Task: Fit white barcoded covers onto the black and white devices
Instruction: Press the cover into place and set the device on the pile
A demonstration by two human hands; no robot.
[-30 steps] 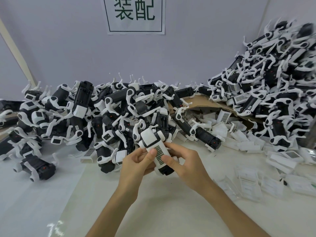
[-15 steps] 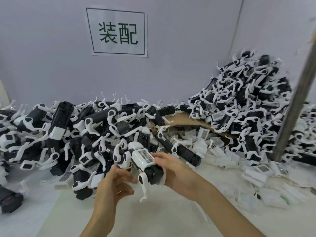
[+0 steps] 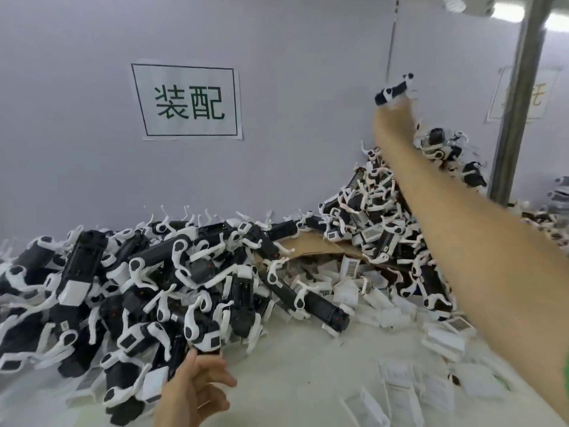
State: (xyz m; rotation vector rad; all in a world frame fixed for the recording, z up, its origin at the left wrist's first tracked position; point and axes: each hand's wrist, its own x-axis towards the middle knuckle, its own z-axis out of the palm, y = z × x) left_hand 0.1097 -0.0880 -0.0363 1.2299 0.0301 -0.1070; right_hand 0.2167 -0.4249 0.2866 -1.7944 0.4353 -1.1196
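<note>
My right arm reaches far up and to the right, and my right hand [image 3: 396, 110], blurred, holds a black and white device [image 3: 394, 91] high above the right-hand heap of devices [image 3: 375, 217]. My left hand [image 3: 197, 391] hovers low at the front with its fingers loosely spread and nothing in it. Its thumb is close to the near edge of the big left heap of devices [image 3: 147, 291]. Loose white barcoded covers [image 3: 349, 292] lie between the two heaps, with more covers [image 3: 400, 386] on the table at the front right.
A grey metal post [image 3: 517, 97] stands at the right, just behind my outstretched arm. A sheet of brown cardboard [image 3: 311, 248] pokes out under the right heap. The white wall carries a paper sign [image 3: 187, 101]. The pale table top [image 3: 295, 365] shows in front.
My left hand has let go of the device and dropped back. My right hand has carried the device from the table's middle up toward the top of the right heap. The view has tilted upward.
</note>
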